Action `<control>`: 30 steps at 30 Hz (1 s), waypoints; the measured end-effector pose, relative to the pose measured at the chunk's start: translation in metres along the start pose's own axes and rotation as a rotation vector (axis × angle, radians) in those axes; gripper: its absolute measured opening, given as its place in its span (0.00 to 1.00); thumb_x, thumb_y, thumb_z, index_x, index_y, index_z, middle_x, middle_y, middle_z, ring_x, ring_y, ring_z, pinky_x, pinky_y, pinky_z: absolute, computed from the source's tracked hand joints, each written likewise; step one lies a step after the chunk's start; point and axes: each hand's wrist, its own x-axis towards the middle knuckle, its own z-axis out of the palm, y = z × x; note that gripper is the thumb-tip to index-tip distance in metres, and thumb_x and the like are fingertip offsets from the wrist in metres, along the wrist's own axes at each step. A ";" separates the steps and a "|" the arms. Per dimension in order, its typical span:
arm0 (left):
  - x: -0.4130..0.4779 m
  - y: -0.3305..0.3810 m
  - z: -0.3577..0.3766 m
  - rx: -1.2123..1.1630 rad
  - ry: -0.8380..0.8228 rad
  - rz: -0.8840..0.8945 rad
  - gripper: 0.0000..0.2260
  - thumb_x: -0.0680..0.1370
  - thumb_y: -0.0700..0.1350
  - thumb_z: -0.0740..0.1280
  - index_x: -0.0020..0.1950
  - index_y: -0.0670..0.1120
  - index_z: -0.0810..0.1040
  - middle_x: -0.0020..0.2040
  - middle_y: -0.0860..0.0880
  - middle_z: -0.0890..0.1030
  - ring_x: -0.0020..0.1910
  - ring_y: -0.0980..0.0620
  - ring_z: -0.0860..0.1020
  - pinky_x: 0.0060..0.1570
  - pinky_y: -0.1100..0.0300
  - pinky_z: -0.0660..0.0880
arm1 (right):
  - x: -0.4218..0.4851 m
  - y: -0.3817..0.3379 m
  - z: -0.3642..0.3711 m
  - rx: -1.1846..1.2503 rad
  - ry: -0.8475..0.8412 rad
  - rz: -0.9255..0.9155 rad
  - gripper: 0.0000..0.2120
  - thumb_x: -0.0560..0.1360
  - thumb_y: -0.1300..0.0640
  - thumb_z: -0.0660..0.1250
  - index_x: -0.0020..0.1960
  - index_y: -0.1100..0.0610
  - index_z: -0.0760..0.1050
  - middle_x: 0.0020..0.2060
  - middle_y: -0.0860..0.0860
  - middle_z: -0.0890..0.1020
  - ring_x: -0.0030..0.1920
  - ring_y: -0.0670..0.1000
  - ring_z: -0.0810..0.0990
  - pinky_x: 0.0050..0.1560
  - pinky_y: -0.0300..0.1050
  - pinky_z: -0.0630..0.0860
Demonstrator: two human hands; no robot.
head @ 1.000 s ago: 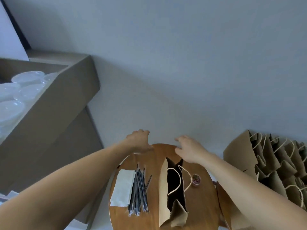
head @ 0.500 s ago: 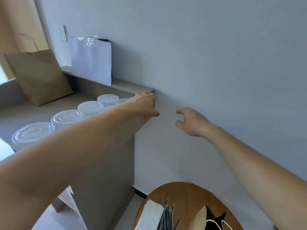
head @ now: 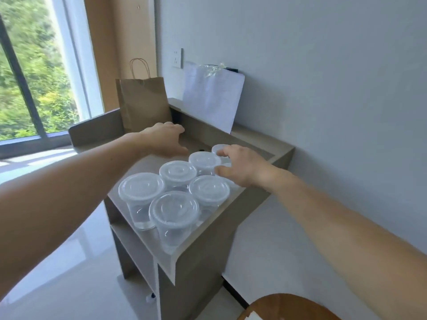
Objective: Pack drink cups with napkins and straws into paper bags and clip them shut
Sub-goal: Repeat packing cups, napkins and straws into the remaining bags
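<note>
Hands shifted onto tabletop [head: 147, 165] cups [head: 176, 173]: left hand [head: 165, 139] spread, empty; right hand [head: 242, 168] fingers [head: 225, 152] curving round one, grip unclear. Packing seemingly just starting.

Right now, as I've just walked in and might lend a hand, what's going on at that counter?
A person reaches both hands over lidded clear cups on a grey counter. The right hand has finger and thumb either side of a far cup; whether it grips is unclear. The left hand hovers open beyond the cups, holding nothing. A brown paper bag stands at the back.
</note>
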 end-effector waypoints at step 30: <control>-0.068 -0.152 0.003 0.017 -0.038 -0.259 0.32 0.77 0.56 0.67 0.77 0.48 0.62 0.75 0.45 0.66 0.73 0.44 0.65 0.68 0.49 0.67 | 0.075 -0.135 0.075 0.008 -0.244 -0.240 0.44 0.63 0.37 0.75 0.74 0.46 0.64 0.68 0.47 0.72 0.66 0.51 0.71 0.59 0.45 0.68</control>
